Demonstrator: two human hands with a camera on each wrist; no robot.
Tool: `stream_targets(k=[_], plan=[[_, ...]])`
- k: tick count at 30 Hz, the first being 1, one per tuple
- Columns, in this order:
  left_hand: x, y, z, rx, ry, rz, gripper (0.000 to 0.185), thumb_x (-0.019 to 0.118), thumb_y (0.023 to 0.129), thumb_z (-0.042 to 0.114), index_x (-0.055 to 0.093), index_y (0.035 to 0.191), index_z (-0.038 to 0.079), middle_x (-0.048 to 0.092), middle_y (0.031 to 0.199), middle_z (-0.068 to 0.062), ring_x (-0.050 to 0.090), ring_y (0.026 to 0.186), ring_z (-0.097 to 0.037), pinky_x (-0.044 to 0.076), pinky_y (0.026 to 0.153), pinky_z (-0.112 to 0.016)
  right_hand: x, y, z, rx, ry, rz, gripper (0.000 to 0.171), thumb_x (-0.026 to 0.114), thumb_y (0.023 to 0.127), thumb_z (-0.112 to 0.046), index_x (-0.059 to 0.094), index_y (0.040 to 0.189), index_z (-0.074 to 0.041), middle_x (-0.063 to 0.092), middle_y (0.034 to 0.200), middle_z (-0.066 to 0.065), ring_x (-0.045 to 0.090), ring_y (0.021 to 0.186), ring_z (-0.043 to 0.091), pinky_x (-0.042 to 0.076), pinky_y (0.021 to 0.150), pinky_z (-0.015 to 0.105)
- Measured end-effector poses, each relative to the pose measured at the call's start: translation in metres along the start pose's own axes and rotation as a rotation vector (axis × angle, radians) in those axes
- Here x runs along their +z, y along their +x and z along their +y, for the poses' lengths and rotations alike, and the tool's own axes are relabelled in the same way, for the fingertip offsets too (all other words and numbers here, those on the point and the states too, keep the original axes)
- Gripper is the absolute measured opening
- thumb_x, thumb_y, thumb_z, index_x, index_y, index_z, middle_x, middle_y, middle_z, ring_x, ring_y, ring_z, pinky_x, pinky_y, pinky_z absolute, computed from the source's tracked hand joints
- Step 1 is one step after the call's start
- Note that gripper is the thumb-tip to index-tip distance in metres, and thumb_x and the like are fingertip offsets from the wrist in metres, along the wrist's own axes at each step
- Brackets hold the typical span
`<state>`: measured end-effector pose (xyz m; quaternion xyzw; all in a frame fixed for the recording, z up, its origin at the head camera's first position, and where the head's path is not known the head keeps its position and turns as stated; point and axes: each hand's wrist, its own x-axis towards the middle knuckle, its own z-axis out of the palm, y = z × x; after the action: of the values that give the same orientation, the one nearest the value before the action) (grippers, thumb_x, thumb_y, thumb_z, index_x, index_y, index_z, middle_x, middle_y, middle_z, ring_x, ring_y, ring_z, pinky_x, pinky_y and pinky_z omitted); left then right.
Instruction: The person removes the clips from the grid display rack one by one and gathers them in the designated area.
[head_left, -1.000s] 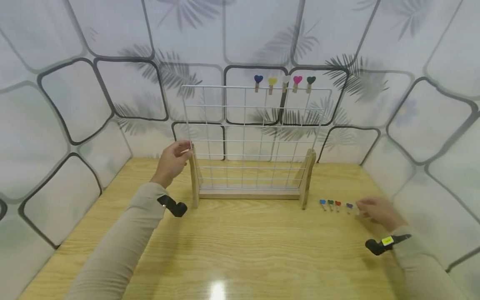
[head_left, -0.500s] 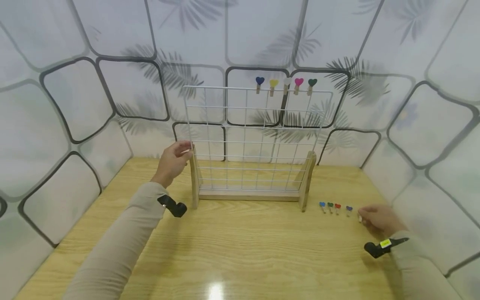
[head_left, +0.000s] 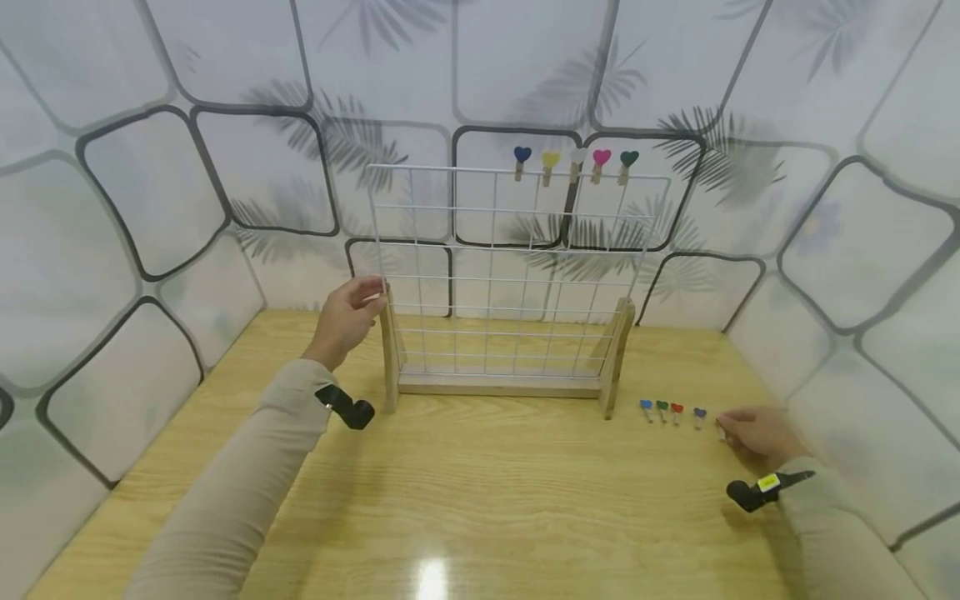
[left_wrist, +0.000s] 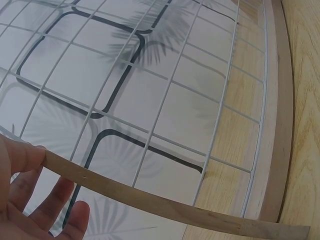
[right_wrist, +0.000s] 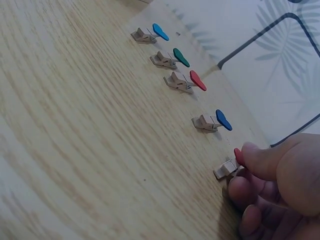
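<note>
My left hand (head_left: pixel 347 321) holds the top of the left wooden post (left_wrist: pixel 140 197) of a white wire grid rack (head_left: pixel 450 169). In the left wrist view its thumb lies on the post's end, with the fingers curled behind. At the table's right side, my right hand (head_left: pixel 761 435) pinches a small wooden clothespin (right_wrist: pixel 226 170) by its red end between thumb and fingers. Beside it lies a clothespin with a dark blue heart (right_wrist: pixel 224 120). Farther along the row are clothespins with red (right_wrist: pixel 197 80), green (right_wrist: pixel 181 57) and light blue (right_wrist: pixel 160 31) hearts.
Several heart clothespins stand clipped along the grid's top wire toward the right: dark blue (head_left: pixel 522 153), yellow (head_left: pixel 551 159), white (head_left: pixel 577 156), pink (head_left: pixel 602 157) and green (head_left: pixel 629 157). The right wooden post (head_left: pixel 617 358) stands left of the loose row. Patterned cloth walls surround the wooden table (head_left: pixel 480 483).
My right hand has shifted slightly toward me, away from the loose row, and then stayed by the clothespin it pinches. My left hand keeps its hold on the post.
</note>
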<state>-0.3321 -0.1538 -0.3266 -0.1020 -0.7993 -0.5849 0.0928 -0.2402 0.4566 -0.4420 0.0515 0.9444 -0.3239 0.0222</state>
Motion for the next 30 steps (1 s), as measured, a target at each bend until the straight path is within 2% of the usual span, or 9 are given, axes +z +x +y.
stream_targets(k=[5,9,12,15,18,22,25,27,30], plan=[[0.001,0.001,0.000,0.000,0.003,-0.004,0.036,0.054,0.092,0.014,0.049,0.127,0.005,0.051,0.128,-0.011,0.048,0.115,-0.024,0.044,0.082,-0.037,-0.002,-0.001,0.002,0.008,-0.005,0.002,0.043,0.051,0.093,-0.027,0.058,0.106,0.014,0.060,0.069,0.001,0.050,0.058,0.014,0.042,0.050,0.028],[0.002,0.000,0.001,0.006,0.002,-0.008,0.036,0.055,0.092,0.015,0.049,0.127,0.005,0.052,0.128,-0.011,0.049,0.114,-0.024,0.044,0.082,-0.038,-0.008,-0.002,0.005,-0.010,-0.033,-0.012,0.044,0.051,0.093,-0.029,0.058,0.107,0.012,0.063,0.077,0.007,0.053,0.064,0.016,0.044,0.054,0.030],[0.002,0.000,0.002,0.012,0.001,-0.008,0.036,0.055,0.092,0.015,0.049,0.127,0.005,0.052,0.128,-0.012,0.049,0.113,-0.025,0.044,0.082,-0.038,-0.014,-0.003,0.004,-0.036,-0.022,-0.016,0.048,0.048,0.095,-0.030,0.054,0.113,0.014,0.064,0.088,0.018,0.058,0.073,0.020,0.049,0.060,0.032],[0.001,0.000,0.003,0.015,0.000,-0.008,0.036,0.054,0.092,0.013,0.049,0.127,0.005,0.052,0.128,-0.012,0.049,0.114,-0.024,0.045,0.080,-0.036,-0.019,-0.002,-0.006,-0.037,0.045,-0.013,0.054,0.042,0.097,-0.032,0.045,0.121,0.016,0.058,0.104,0.031,0.062,0.080,0.027,0.051,0.064,0.034],[0.000,0.000,0.003,0.016,-0.004,-0.005,0.036,0.054,0.092,0.012,0.048,0.127,0.004,0.051,0.128,-0.012,0.049,0.115,-0.024,0.044,0.079,-0.034,-0.025,0.001,-0.022,-0.051,0.101,-0.001,0.057,0.038,0.098,-0.034,0.039,0.126,0.016,0.049,0.118,0.035,0.064,0.081,0.021,0.052,0.064,0.032],[0.000,0.000,0.002,0.015,-0.003,-0.004,0.037,0.054,0.092,0.012,0.047,0.128,0.004,0.051,0.128,-0.012,0.049,0.115,-0.025,0.044,0.079,-0.033,-0.034,0.004,-0.044,-0.083,0.165,0.014,0.054,0.036,0.099,-0.032,0.038,0.129,0.013,0.047,0.120,0.034,0.062,0.074,0.009,0.052,0.062,0.032],[0.000,-0.001,0.002,0.012,-0.001,-0.006,0.037,0.054,0.092,0.012,0.047,0.128,0.004,0.051,0.128,-0.012,0.048,0.115,-0.025,0.044,0.080,-0.034,-0.042,0.007,-0.062,-0.100,0.218,0.013,0.053,0.036,0.099,-0.032,0.039,0.128,0.012,0.056,0.112,0.026,0.062,0.073,0.010,0.052,0.061,0.033],[0.000,-0.001,0.002,0.010,-0.001,-0.008,0.037,0.053,0.092,0.012,0.047,0.128,0.004,0.051,0.128,-0.012,0.048,0.116,-0.025,0.044,0.080,-0.035,-0.047,0.009,-0.075,-0.109,0.255,0.012,0.051,0.036,0.099,-0.034,0.043,0.126,0.009,0.063,0.102,0.009,0.063,0.074,0.012,0.051,0.061,0.032],[0.000,-0.001,0.004,0.009,0.002,-0.009,0.038,0.053,0.092,0.011,0.047,0.129,0.003,0.051,0.128,-0.012,0.048,0.116,-0.025,0.044,0.081,-0.036,-0.055,0.009,-0.098,-0.134,0.325,0.013,0.042,0.036,0.098,-0.036,0.052,0.116,-0.001,0.061,0.089,-0.015,0.063,0.074,0.013,0.050,0.059,0.030]])
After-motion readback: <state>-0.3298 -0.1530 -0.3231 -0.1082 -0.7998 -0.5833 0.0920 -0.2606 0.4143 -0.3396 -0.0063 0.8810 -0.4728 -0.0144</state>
